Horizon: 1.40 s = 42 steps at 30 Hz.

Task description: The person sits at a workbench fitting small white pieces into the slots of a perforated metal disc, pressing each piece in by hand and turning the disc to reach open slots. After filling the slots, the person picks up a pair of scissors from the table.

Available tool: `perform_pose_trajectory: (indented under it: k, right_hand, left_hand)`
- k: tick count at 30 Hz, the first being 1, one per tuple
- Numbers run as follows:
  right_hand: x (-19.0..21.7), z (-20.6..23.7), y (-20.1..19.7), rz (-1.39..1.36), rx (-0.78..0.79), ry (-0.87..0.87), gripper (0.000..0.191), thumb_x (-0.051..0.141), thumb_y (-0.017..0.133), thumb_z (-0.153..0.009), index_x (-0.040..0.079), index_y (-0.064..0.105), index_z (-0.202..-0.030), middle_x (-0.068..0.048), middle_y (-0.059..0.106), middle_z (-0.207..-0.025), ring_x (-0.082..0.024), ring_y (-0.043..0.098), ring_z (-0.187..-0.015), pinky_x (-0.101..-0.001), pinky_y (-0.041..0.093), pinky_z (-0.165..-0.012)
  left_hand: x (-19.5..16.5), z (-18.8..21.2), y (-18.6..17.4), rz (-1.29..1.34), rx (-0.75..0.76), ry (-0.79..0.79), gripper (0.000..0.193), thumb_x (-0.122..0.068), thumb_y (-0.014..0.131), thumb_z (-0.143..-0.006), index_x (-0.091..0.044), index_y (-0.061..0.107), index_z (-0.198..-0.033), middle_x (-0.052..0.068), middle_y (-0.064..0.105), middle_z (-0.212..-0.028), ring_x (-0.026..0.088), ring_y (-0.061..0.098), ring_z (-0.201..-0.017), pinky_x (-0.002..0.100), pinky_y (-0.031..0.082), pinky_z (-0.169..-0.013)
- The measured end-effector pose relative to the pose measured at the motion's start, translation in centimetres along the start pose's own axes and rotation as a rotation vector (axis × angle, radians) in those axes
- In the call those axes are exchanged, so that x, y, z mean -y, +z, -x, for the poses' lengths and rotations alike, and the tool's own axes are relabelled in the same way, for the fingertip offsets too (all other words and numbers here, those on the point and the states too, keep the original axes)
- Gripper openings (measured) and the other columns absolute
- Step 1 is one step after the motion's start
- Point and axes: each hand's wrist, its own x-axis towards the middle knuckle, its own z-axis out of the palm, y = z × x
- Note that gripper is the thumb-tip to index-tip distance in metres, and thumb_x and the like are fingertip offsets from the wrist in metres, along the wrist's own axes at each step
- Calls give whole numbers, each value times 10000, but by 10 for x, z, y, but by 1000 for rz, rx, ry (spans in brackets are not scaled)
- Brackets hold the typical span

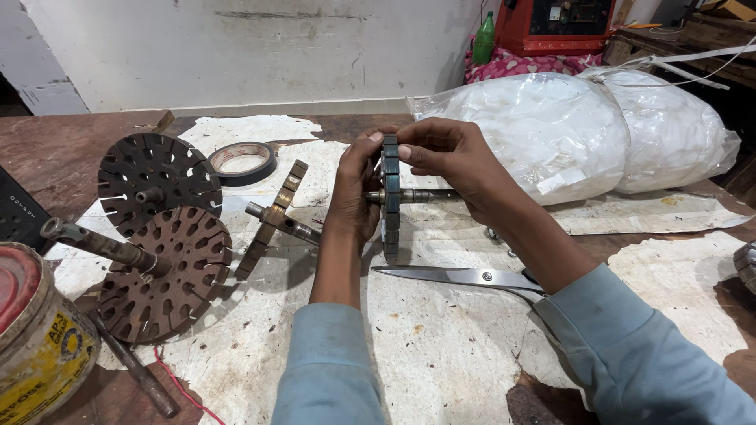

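Both hands hold up a slotted metal rotor disc (390, 206) on a steel shaft (421, 195), seen edge-on above the table. My left hand (352, 193) wraps around its left face, thumb at the top rim. My right hand (445, 157) pinches the top rim from the right, with the shaft passing under its fingers. Long steel scissors (461, 276) lie on the paper just below my right forearm.
Three more rotor discs on shafts rest at left: a dark one (150, 179), a rusty one (165, 271) and a thin one (272, 220). A tape roll (242, 161) lies behind them, a tin can (35, 338) at the front left, a white plastic bag (583, 130) at right.
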Motion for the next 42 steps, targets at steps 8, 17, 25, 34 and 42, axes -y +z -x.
perform_pose_trajectory:
  k: [8,17,25,34,42]
  right_hand:
    - [10,5,-3,-132,34,114,229,162,706,-902,53,737,-1101,-69,731,-1079,-145,737,-981,-320,658,-886]
    - [16,8,-4,-163,-26,239,242,169,724,-890,48,717,-1100,-56,726,-981,-120,738,-801,-298,659,-762]
    - [6,5,-11,-214,-6,223,265,99,673,-925,26,702,-1178,-73,731,-995,-110,732,-805,-289,655,-731]
    - [-8,5,-22,-310,16,214,359,33,630,-942,9,668,-1299,-90,747,-1061,-126,744,-848,-284,649,-742]
    - [-29,0,-31,-427,-15,235,374,0,599,-952,0,650,-1323,-117,752,-1069,-140,754,-848,-273,655,-747]
  left_hand:
    - [-2,1,-1,-13,73,-31,424,-224,554,-881,-41,594,-1261,30,640,-920,34,534,-626,177,416,-479]
    - [-2,6,1,61,138,-47,475,-185,537,-836,-8,565,-1277,67,644,-992,96,633,-752,220,567,-600]
    - [2,0,1,14,186,-44,626,-156,745,-818,-7,472,-1362,91,656,-1004,138,701,-792,268,634,-679]
    - [8,2,4,-65,183,-21,657,-225,818,-834,-21,494,-1368,105,683,-1070,153,725,-904,300,657,-772]
    - [12,-5,6,-137,192,-33,676,-256,812,-846,-21,493,-1394,116,687,-1114,153,714,-956,322,647,-815]
